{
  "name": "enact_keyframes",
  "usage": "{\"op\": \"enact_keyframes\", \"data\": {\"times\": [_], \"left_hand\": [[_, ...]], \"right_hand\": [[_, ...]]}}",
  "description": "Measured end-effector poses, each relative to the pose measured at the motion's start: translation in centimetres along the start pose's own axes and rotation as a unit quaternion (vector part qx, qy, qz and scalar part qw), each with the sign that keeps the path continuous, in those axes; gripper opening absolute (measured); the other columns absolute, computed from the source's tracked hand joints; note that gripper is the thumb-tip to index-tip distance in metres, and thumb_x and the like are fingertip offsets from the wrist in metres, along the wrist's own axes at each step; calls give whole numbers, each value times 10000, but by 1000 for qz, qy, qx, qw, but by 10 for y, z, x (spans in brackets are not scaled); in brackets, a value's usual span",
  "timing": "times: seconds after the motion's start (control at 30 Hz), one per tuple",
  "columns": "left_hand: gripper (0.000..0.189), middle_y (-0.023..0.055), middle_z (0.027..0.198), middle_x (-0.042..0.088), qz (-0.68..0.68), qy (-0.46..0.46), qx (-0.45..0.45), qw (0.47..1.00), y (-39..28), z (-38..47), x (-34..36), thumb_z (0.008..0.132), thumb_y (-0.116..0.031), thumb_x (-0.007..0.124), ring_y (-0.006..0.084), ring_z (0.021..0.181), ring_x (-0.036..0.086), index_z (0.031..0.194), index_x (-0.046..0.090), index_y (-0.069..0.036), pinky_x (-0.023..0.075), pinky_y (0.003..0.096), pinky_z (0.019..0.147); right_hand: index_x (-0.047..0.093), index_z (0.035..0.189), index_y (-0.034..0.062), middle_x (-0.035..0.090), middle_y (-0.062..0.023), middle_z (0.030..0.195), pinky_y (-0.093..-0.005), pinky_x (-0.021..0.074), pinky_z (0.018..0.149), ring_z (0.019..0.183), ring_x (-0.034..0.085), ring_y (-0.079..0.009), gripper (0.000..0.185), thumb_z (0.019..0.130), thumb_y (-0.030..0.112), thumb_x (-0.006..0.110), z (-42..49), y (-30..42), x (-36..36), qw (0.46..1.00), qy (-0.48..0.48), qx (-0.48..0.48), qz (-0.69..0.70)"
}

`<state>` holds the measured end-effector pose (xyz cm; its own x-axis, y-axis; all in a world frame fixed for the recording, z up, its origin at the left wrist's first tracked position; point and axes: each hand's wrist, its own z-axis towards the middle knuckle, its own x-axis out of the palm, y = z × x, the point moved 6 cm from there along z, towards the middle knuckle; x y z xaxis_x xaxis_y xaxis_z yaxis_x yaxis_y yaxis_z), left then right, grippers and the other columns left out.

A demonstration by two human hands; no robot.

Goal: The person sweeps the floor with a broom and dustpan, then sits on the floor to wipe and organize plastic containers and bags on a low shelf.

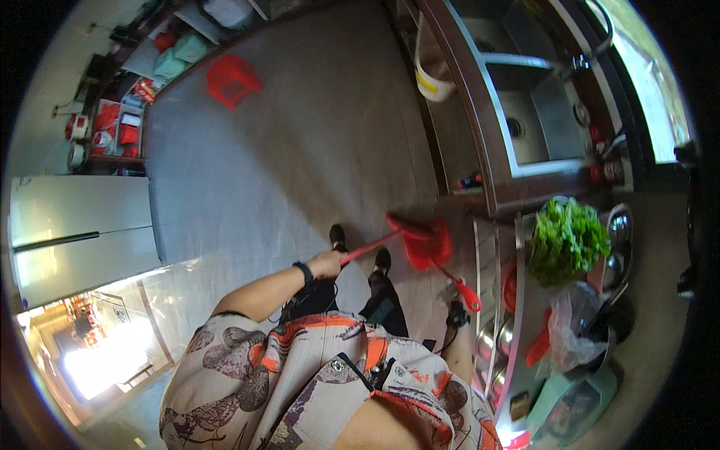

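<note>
My left hand (328, 264), with a dark band at the wrist, grips the red handle of a small broom (371, 246). Its dark red head rests at the mouth of a red dustpan (432, 250), to the right of my feet. In my right hand (450, 292) is the dustpan's handle, whose red looped end sticks out past the fingers. That hand is partly shadowed and blurred, close to the shelving on the right. Grey floor (253, 185) lies under the dustpan. Whether the pan carries any sweepings cannot be made out.
A red plastic stool (232, 80) stands farther ahead on the left. To the right are a rack with leafy greens (569, 236) and a counter with a double sink (526, 121). A white bucket (432, 79) sits beneath the counter. The refrigerator (84, 225) is at left.
</note>
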<state>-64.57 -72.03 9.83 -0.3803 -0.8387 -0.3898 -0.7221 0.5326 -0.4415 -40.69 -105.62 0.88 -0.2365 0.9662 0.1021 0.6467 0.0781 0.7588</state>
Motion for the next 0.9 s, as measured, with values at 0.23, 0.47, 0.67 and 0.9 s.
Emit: {"op": "enact_keyframes", "data": {"times": [0.23,0.47,0.67,0.9], "left_hand": [[525,-6,592,468,-264,22,-67,962,66,-73,-26,914,-113,531,113,445,436,1417,448,-237,378,275,401],[534,-24,589,456,-233,-66,-138,960,140,-83,-73,923,-167,519,99,436,425,1444,420,-222,377,279,394],[545,-4,587,496,-362,-94,-149,915,220,-105,-113,911,-167,517,113,446,472,1444,423,-230,412,298,390],[559,8,624,518,-339,-106,-193,915,303,-89,-173,914,-133,507,111,470,486,1455,407,-232,426,297,390]], "right_hand": [[636,904,135,644,-48,740,-300,478,489,530,559,-152,198,900,330,600,-21,-18,25,969,67,137,193],[670,915,36,679,-198,857,-458,492,715,782,641,-358,582,954,515,344,34,-9,80,819,-26,-197,-539],[692,766,45,670,-164,693,-427,486,582,666,662,-328,403,940,380,552,22,135,205,856,-15,-282,-434],[521,608,33,491,-27,531,-327,355,488,520,455,-107,467,973,321,569,-37,290,303,864,-132,-363,-325]]}}
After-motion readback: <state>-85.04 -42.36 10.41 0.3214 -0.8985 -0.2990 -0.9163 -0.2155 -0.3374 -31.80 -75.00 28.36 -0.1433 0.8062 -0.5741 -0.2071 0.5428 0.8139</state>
